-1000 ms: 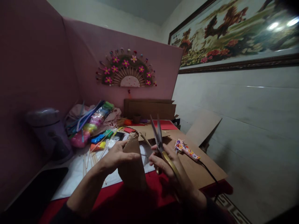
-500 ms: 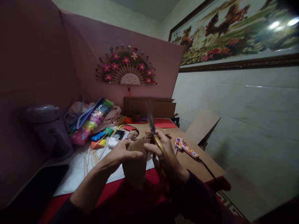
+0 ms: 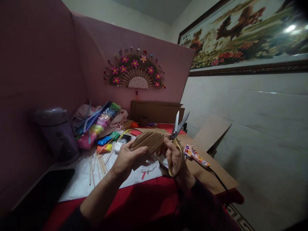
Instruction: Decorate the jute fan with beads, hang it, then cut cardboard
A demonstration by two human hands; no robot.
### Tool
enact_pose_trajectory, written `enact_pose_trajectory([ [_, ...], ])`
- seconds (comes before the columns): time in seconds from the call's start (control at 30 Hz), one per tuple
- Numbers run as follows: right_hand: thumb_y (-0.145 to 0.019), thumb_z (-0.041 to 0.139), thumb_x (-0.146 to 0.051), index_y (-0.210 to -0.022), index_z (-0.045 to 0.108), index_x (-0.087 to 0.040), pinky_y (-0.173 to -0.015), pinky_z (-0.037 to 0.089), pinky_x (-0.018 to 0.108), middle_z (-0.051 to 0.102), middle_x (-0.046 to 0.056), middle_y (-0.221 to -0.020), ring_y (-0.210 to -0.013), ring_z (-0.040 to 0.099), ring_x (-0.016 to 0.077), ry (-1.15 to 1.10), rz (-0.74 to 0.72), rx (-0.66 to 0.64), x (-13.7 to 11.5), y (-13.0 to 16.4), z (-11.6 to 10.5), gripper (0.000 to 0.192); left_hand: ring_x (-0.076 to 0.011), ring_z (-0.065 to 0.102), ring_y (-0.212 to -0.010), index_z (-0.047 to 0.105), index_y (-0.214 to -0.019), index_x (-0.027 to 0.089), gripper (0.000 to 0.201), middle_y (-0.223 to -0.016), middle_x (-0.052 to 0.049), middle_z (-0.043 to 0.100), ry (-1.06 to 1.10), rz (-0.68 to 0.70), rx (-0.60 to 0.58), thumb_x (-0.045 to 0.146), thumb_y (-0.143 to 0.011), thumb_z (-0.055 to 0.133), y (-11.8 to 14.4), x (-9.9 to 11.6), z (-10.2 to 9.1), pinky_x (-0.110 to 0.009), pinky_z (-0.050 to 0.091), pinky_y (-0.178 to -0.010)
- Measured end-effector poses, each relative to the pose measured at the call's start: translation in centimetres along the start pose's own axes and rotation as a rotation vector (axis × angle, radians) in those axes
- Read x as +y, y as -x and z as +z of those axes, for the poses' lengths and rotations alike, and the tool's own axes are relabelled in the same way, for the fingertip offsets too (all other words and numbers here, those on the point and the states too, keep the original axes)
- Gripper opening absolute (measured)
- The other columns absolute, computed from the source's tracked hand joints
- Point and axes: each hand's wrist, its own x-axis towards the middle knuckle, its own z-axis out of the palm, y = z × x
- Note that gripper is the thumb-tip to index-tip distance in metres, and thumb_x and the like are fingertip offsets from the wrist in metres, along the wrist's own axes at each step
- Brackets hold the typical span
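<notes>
In the head view, a piece of brown corrugated cardboard with a curved top edge is held up over the table. My left hand grips its left side, the thumb lying across the front. My right hand holds scissors with gold handles, their blades apart and pointing up, away from the cardboard. Fingertips of my right hand also touch the cardboard's right edge. Below it, small paper scraps, white and red, lie on a white sheet.
A flowered glue gun with a black cord rests on a large cardboard sheet at right. Thin wooden sticks, coloured clay packets and a purple canister are at left. Upright cardboard stands behind. A decorated fan hangs above.
The cardboard has turned from edge-on to showing its ribbed face. The scissors have moved right, and their blades now stand apart. The view has shifted slightly left.
</notes>
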Motion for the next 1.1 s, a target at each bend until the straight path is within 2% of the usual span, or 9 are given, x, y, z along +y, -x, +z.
enact_pose_trajectory([
  [0.07, -0.072, 0.065, -0.051, -0.096, 0.059, -0.023, -0.061, 0.05, 0.03, 0.065, 0.001, -0.077, -0.069, 0.062, 0.0175, 0.014, 0.007, -0.026, -1.4, -0.3, -0.6, 0.037, -0.0251, 0.068, -0.057, 0.058, -0.106, 0.012, 0.048, -0.075, -0.008, 0.069, -0.012, -0.033, -0.058, 0.027, -0.063, 0.075, 0.0, 0.5, -0.5, -0.028, 0.052, -0.043],
  [0.17, -0.071, 0.065, -0.051, -0.095, 0.06, -0.022, -0.062, 0.048, 0.03, 0.065, 0.002, -0.08, -0.072, 0.061, 0.0181, 0.14, 0.057, -0.158, -3.7, -0.8, -1.6, 0.038, -0.026, 0.068, -0.057, 0.06, -0.104, 0.011, 0.045, -0.074, -0.01, 0.069, -0.051, -0.091, -0.187, 0.027, -0.064, 0.075, -0.1, 0.7, -1.1, -0.028, 0.052, -0.042],
  [0.27, -0.063, 0.075, -0.035, -0.096, 0.061, -0.021, -0.059, 0.044, 0.026, 0.062, 0.0, -0.079, -0.069, 0.057, 0.0155, 0.365, 0.095, -0.326, -5.2, -1.0, -2.0, 0.039, -0.0258, 0.068, -0.059, 0.061, -0.106, 0.011, 0.045, -0.074, -0.012, 0.069, -0.096, -0.135, -0.289, 0.028, -0.066, 0.073, -0.1, 0.4, -1.4, -0.028, 0.053, -0.044],
  [0.37, -0.056, 0.077, -0.026, -0.093, 0.061, -0.02, -0.054, 0.039, 0.023, 0.057, -0.003, -0.073, -0.062, 0.051, 0.0118, 0.481, 0.098, -0.392, -5.5, -1.1, -1.8, 0.041, -0.0231, 0.067, -0.058, 0.061, -0.112, 0.011, 0.048, -0.074, -0.012, 0.069, -0.127, -0.142, -0.316, 0.028, -0.069, 0.071, -0.1, 0.2, -1.4, -0.026, 0.051, -0.044],
  [0.5, -0.059, 0.074, -0.027, -0.094, 0.06, -0.021, -0.055, 0.04, 0.024, 0.056, -0.003, -0.074, -0.064, 0.052, 0.0124, 0.378, 0.07, -0.283, -4.5, -1.3, -2.2, 0.039, -0.0224, 0.068, -0.072, 0.06, -0.115, 0.013, 0.051, -0.092, -0.014, 0.069, -0.05, -0.038, -0.298, 0.031, -0.069, 0.072, -0.2, 0.3, -1.4, -0.029, 0.055, -0.058],
  [0.6, -0.063, 0.071, -0.029, -0.097, 0.062, -0.022, -0.063, 0.045, 0.028, 0.061, 0.0, -0.081, -0.073, 0.057, 0.0169, 0.288, 0.037, -0.148, -3.6, -1.4, -2.7, 0.036, -0.025, 0.065, -0.09, 0.062, -0.113, 0.013, 0.052, -0.106, -0.014, 0.067, 0.025, 0.052, -0.357, 0.02, -0.064, 0.076, -0.2, 0.5, -1.3, -0.034, 0.054, -0.077],
  [0.67, -0.064, 0.069, -0.031, -0.098, 0.063, -0.023, -0.067, 0.048, 0.032, 0.064, 0.002, -0.084, -0.079, 0.059, 0.0205, 0.253, 0.044, -0.099, -3.1, -1.3, -2.9, 0.036, -0.0265, 0.063, -0.095, 0.063, -0.112, 0.012, 0.051, -0.107, -0.015, 0.067, 0.054, 0.075, -0.38, 0.016, -0.063, 0.076, -0.1, 0.5, -1.1, -0.036, 0.051, -0.083],
  [0.87, -0.067, 0.066, -0.028, -0.101, 0.063, -0.022, -0.079, 0.048, 0.037, 0.067, 0.003, -0.089, -0.089, 0.061, 0.0231, 0.118, 0.126, -0.128, -2.7, -0.6, -2.8, 0.035, -0.0284, 0.065, -0.092, 0.066, -0.11, 0.011, 0.043, -0.105, -0.017, 0.068, 0.069, 0.097, -0.389, 0.024, -0.069, 0.072, -0.3, 0.1, -1.0, -0.037, 0.051, -0.079],
  [1.1, -0.066, 0.068, -0.033, -0.099, 0.064, -0.025, -0.078, 0.048, 0.039, 0.067, 0.003, -0.09, -0.09, 0.061, 0.0254, 0.22, 0.037, -0.093, -2.5, -0.4, -2.8, 0.035, -0.0218, 0.066, -0.084, 0.068, -0.101, 0.013, 0.025, -0.097, -0.012, 0.069, 0.03, 0.12, -0.309, 0.026, -0.081, 0.061, -0.1, -0.1, -0.9, -0.035, 0.051, -0.079],
])
